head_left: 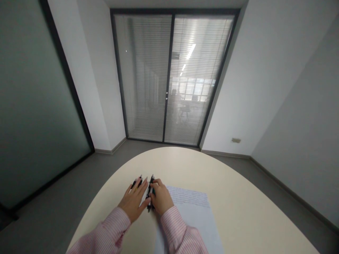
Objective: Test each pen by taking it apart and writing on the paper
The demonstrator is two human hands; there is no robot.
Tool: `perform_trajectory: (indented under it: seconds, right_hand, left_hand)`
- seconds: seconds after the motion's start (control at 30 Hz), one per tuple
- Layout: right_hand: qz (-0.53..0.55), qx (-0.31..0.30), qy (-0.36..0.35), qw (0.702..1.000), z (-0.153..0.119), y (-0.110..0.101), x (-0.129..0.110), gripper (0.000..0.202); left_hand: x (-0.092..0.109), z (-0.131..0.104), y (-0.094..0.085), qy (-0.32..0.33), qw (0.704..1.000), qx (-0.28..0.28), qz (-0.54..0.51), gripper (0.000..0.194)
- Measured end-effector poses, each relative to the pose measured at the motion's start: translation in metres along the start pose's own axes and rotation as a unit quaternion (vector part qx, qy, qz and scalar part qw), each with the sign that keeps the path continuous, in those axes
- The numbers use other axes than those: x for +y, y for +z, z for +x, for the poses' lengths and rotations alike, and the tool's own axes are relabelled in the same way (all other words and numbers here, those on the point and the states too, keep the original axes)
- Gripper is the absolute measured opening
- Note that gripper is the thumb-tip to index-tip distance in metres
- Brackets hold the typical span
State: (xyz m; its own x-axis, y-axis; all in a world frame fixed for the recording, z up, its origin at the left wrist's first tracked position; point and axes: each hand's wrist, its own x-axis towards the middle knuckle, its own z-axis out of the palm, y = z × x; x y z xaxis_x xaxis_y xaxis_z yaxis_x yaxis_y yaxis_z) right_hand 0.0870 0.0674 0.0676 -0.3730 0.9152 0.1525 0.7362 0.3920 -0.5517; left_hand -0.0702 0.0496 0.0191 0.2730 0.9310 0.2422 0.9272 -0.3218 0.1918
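Pens at both hands, L side of bench (238,204), beside written sheet.
L hand (136,201): palm down over pens, grip wide, fingers spread; dark ends of outer pens (134,183) show btwn and past fingertips; thumb reaches twd. middle pens (149,193). R hand (162,198): fingers bent, touching middle pens from R side; cannot tell if grip is closed on any one. Middle pens lie side by side btwn hands, roughly lengthwise to viewer, dark w/ some lighter parts; exact no. unclear, partly hidden. Paper sheet (194,218) flat on bench, R of pens, partly under R forearm; handwritten lines at far end, nearer part plain. Both sleeves pink, striped. Bench top cream, curved far edge; glass doors (169,79) w/ blinds beyond.
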Motion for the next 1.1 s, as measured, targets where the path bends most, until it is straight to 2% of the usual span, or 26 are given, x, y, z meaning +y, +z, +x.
perform_trajectory:
  seconds: [0.27,0.53,0.67,0.77,0.87,0.97,1.03,1.07,1.1]
  right_hand:
    - [-0.004,-0.033,-0.027,0.999,0.001,-0.001,0.009,0.017]
    - [-0.033,-0.028,0.069,0.997,0.000,-0.002,0.008,0.025]
    - [-0.030,-0.045,0.075,0.996,-0.003,-0.005,0.007,0.024]
    - [-0.027,-0.043,0.073,0.996,-0.004,-0.016,0.001,0.020]
    - [-0.024,-0.018,0.059,0.998,-0.008,-0.048,-0.012,0.017]
    - [-0.010,0.025,0.019,0.999,-0.031,-0.089,-0.016,0.023]
    - [0.002,0.051,-0.026,0.998,-0.067,-0.105,-0.003,0.026]
    - [0.016,0.092,-0.091,0.991,-0.091,-0.107,0.009,0.027]
    - [0.016,0.160,-0.156,0.974,-0.119,-0.103,0.025,0.029]
  left_hand:
    - [0.017,0.003,-0.002,-0.051,0.998,0.023,0.042,0.049]
    - [0.013,0.001,-0.005,-0.009,0.998,0.031,0.050,0.043]
    - [0.013,0.001,-0.003,0.002,0.997,0.055,0.049,0.044]
    - [0.014,0.001,-0.002,0.014,0.996,0.077,0.047,0.044]
    - [0.014,0.002,-0.005,0.026,0.992,0.116,0.039,0.042]
    - [0.014,0.005,-0.014,0.055,0.984,0.168,0.016,0.039]
    - [0.016,0.006,-0.021,0.085,0.976,0.201,-0.007,0.035]
    - [0.019,0.005,-0.024,0.103,0.971,0.213,-0.020,0.034]
    - [0.023,0.004,-0.027,0.122,0.967,0.222,-0.034,0.032]
